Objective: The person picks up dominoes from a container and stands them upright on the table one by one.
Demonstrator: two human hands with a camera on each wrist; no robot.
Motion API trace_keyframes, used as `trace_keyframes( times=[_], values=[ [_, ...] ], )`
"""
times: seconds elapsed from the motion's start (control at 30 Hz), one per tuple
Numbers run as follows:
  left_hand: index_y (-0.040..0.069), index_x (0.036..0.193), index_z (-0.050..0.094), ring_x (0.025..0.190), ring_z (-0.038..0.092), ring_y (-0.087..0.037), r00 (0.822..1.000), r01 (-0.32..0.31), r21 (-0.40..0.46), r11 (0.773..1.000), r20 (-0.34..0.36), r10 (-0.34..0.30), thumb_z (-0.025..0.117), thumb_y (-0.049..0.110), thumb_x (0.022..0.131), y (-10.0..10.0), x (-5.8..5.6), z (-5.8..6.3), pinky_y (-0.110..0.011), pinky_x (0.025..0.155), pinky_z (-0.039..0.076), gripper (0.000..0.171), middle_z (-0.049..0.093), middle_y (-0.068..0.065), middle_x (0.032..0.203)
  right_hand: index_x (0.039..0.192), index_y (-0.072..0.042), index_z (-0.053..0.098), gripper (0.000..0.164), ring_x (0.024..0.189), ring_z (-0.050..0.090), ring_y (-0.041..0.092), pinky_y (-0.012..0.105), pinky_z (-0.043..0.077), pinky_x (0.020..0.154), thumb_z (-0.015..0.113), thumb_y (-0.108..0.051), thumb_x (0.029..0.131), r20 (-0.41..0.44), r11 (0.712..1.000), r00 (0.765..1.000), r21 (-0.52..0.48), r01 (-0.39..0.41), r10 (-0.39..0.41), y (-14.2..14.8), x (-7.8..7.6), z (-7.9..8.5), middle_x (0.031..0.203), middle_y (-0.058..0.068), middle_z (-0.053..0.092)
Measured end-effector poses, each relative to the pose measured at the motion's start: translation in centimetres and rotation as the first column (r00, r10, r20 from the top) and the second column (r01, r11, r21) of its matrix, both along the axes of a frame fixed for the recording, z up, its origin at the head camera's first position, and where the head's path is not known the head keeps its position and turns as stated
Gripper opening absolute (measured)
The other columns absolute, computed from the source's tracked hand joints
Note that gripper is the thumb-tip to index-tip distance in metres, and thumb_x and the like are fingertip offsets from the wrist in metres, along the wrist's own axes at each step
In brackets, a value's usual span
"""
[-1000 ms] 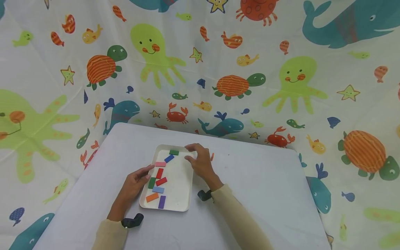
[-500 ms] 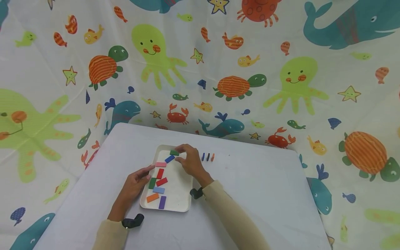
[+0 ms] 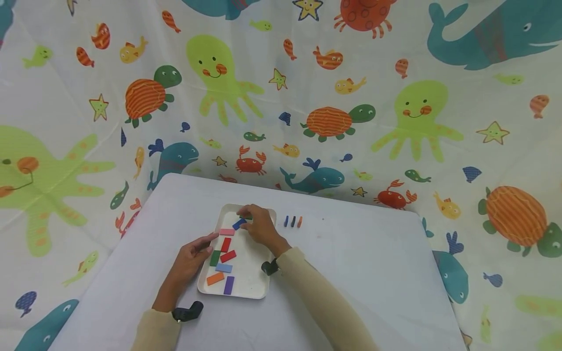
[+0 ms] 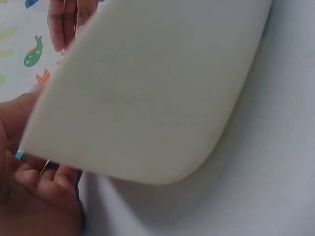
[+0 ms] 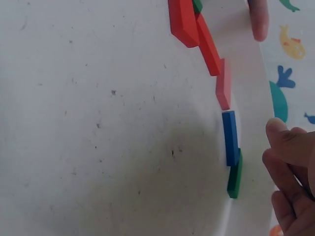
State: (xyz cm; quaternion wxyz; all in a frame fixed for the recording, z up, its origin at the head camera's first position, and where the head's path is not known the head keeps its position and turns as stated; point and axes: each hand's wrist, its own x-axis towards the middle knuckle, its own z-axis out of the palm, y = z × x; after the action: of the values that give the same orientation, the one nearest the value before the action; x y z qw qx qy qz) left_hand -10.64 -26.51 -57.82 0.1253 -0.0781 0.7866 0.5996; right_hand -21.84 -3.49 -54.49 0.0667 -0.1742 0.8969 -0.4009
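A white tray (image 3: 248,280) holds several small flat rectangular blocks. My left hand (image 3: 188,263) grips the tray's left edge; the left wrist view shows the plain white outside of the tray. Over the tray's far end hovers my right hand (image 3: 261,227), thumb and forefinger spread beside a blue block (image 3: 239,224) and a green block (image 5: 235,179). Both of those lie against the far wall, and nothing is between the right fingers in the right wrist view. The pink block (image 3: 227,232) and a red block (image 3: 226,244) line the left side.
Beyond the tray's right side, a blue piece (image 3: 287,221), a dark piece (image 3: 292,222) and an orange piece (image 3: 300,222) stand in a row on the white table (image 3: 369,273). A curtain (image 3: 263,107) printed with sea animals hangs behind the table.
My right hand has moved left from the tray's far right corner to over the green and blue blocks, uncovering the row of pieces on the table. The left hand has stayed in place.
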Motion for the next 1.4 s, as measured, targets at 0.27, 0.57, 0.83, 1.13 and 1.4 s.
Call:
trace_keyframes(
  times=[0.27,0.57,0.83,1.13,1.4],
  values=[
    [0.025,0.158,0.053,0.159,0.039,-0.034,1.0,-0.002,-0.009,1.0,-0.025,0.002,0.063,0.04,0.108,0.0,0.6,-0.4,-0.039,0.116,0.046,0.054,0.038,-0.006,0.173,0.13,-0.021,0.07,0.034,0.116,0.07,0.01,0.027,0.053,0.114,0.077,-0.013,0.098,-0.001,0.998,0.999,0.045,-0.045,0.045,-0.5,-0.2,-0.6,0.126,-0.005,0.074],
    [0.027,0.157,0.054,0.157,0.043,-0.036,0.999,0.005,-0.02,1.0,-0.04,-0.006,0.063,0.042,0.107,0.4,1.2,-0.2,-0.038,0.114,0.05,0.053,0.04,-0.007,0.172,0.128,-0.02,0.071,0.032,0.116,0.07,0.012,0.031,0.051,0.117,0.076,-0.01,0.098,0.012,0.995,0.997,0.063,-0.078,0.077,-0.4,0.1,-0.7,0.124,-0.006,0.074],
    [0.027,0.158,0.053,0.158,0.04,-0.033,1.0,-0.005,-0.003,1.0,-0.026,0.005,0.064,0.039,0.107,0.3,1.0,-0.4,-0.04,0.116,0.047,0.053,0.04,-0.005,0.172,0.126,-0.021,0.073,0.03,0.108,0.067,0.009,0.029,0.053,0.114,0.075,-0.008,0.098,-0.029,0.99,0.996,0.115,-0.086,0.089,-0.7,0.2,-1.2,0.121,-0.005,0.074],
    [0.027,0.158,0.053,0.157,0.042,-0.034,1.0,-0.008,0.011,1.0,-0.017,0.008,0.064,0.038,0.107,0.3,1.0,-0.4,-0.039,0.115,0.048,0.053,0.04,-0.006,0.172,0.128,-0.022,0.072,0.032,0.11,0.066,0.007,0.027,0.052,0.115,0.077,-0.011,0.098,-0.03,0.98,0.993,0.164,-0.112,0.118,-0.7,0.7,-1.4,0.122,-0.007,0.073],
    [0.025,0.158,0.053,0.158,0.041,-0.035,1.0,-0.003,0.024,1.0,-0.013,0.004,0.064,0.037,0.108,0.2,1.1,-0.2,-0.04,0.116,0.047,0.053,0.039,-0.006,0.172,0.123,-0.021,0.074,0.029,0.104,0.066,0.007,0.027,0.054,0.112,0.08,-0.012,0.096,-0.038,0.975,0.993,0.197,-0.103,0.113,-0.8,0.8,-1.5,0.116,-0.007,0.074]
  ],
)
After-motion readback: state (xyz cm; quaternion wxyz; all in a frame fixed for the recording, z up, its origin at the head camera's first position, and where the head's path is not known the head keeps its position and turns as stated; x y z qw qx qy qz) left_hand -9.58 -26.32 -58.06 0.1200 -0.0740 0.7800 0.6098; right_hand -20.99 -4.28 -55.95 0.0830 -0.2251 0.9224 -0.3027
